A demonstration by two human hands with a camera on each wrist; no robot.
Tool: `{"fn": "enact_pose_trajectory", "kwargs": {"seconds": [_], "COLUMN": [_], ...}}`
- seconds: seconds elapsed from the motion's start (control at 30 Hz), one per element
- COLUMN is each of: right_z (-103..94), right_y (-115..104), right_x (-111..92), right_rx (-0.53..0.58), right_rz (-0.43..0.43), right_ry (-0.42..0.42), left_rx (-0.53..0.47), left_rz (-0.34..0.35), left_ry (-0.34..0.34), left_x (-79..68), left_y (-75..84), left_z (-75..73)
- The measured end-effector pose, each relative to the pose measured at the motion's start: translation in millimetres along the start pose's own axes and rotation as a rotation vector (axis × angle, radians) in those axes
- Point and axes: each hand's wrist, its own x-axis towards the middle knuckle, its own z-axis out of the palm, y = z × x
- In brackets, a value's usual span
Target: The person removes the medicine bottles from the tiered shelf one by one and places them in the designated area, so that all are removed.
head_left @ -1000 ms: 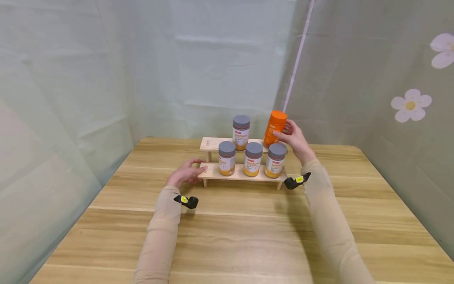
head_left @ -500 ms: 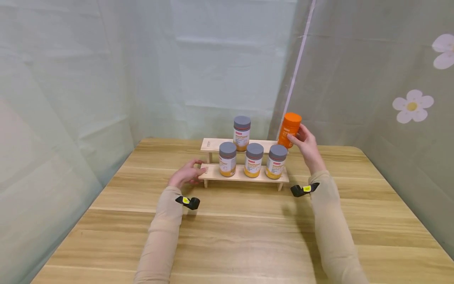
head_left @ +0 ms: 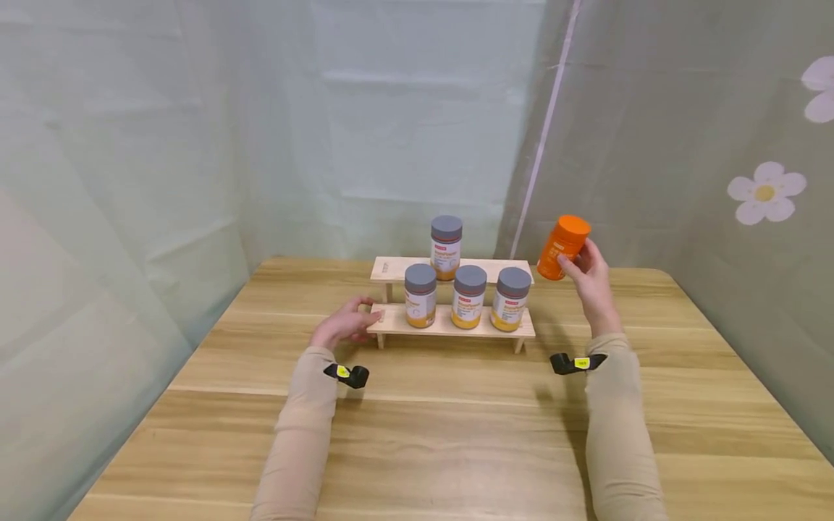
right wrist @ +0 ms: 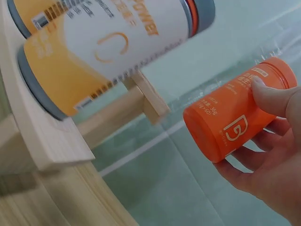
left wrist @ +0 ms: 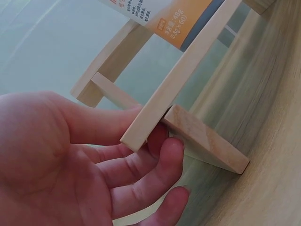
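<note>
My right hand (head_left: 594,284) grips an orange supplement bottle (head_left: 564,247), tilted and held in the air just right of the two-tier wooden rack (head_left: 407,269). In the right wrist view the thumb lies along the orange bottle (right wrist: 235,113) with the fingers behind it. My left hand (head_left: 344,323) pinches the left end of the lower shelf (left wrist: 176,77), thumb on top and fingers curled underneath. Three grey-lidded bottles (head_left: 468,298) stand in a row on the lower shelf. One more grey-lidded bottle (head_left: 446,247) stands upright on the upper shelf.
The rack stands on a wood-grain table (head_left: 443,434) towards its far edge. Pale green fabric (head_left: 417,130) hangs behind it, and a curtain with white flowers (head_left: 766,192) hangs at the right. A black camera (head_left: 578,363) is strapped to each wrist.
My right hand has carried the orange bottle rightward off the upper shelf, past its right end. The left hand keeps its hold on the lower shelf, and the other bottles stay put.
</note>
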Motion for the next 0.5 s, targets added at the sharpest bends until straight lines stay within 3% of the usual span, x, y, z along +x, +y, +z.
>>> {"fn": "enact_pose_trajectory", "kwargs": {"seconds": [0.33,0.5], "right_z": [-12.6,-15.5], "right_y": [5.8,11.5], "right_x": [-3.1,-3.1], "right_rx": [0.045,-0.015], "right_rz": [0.024,0.060], "right_ry": [0.030,0.042], "left_rx": [-0.005,0.002], "left_rz": [-0.013,0.000], "left_ry": [-0.022,-0.025], "left_x": [-0.6,0.7], "left_y": [-1.2,-2.4], "left_z": [-1.8,-1.7]}}
